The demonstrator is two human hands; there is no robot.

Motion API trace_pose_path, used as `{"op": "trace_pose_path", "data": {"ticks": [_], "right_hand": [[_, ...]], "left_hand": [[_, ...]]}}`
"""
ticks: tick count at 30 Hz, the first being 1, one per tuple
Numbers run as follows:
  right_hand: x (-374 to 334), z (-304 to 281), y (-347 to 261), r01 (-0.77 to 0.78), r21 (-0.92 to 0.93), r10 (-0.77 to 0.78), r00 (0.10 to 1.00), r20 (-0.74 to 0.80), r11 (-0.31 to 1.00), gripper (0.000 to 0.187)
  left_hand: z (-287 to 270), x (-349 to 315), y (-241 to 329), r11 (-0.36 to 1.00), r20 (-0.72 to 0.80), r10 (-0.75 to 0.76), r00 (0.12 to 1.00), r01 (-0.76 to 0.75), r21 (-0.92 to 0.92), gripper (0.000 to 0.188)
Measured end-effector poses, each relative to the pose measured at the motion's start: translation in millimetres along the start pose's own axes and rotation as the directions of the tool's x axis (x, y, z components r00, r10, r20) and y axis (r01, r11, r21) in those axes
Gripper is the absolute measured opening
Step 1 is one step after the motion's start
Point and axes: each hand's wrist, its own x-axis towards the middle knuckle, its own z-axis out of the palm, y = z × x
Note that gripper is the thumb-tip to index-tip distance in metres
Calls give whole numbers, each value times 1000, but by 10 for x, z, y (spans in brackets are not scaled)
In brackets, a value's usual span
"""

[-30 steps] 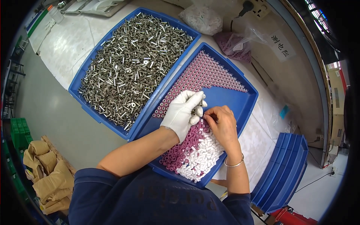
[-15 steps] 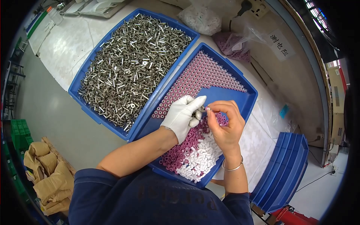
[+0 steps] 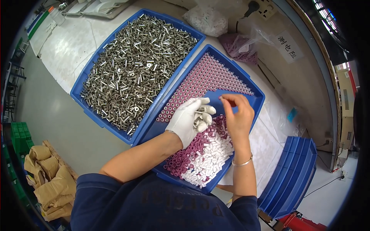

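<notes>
My left hand [image 3: 185,118], in a white glove, is cupped around several small metal pieces [image 3: 198,116] over the right-hand blue tray [image 3: 257,85]. Bare, my right hand [image 3: 239,115] pinches a tiny pinkish piece [image 3: 221,97] between thumb and forefinger; its exact shape is too small to make out. Upright pink rings with metal centres [image 3: 194,82] stand in close rows across the tray's far part. Nearer to me, loose pink rings [image 3: 184,154] lie heaped beside short white tubes [image 3: 211,156].
Left of it, a blue tray [image 3: 86,106] holds a mass of small metal tubes [image 3: 135,73]. Behind are plastic bags of white pieces [image 3: 208,21] and pink pieces [image 3: 241,48]. Stacked blue trays [image 3: 289,175] stand at the right, brown paper packages [image 3: 52,181] at lower left.
My right hand has moved away from the left, rightward and a little farther off, with the tiny piece pinched. My left fingers have loosened, showing the metal pieces in the palm.
</notes>
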Motion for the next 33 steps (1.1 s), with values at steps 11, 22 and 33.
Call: {"op": "trace_pose_path", "data": {"ticks": [11,22,33], "right_hand": [[186,275,547,-67,-162,80,994,75,984,10],[-178,-271,-4,2,-232,104,891,442,973,8],[-613,-442,-113,22,-145,63,829,555,989,7]], "left_hand": [[-80,39,58,999,167,-21,986,25,-21,27],[-100,37,26,999,96,51,994,-53,13,22],[-97,43,9,999,129,27,991,-31,27,20]]}}
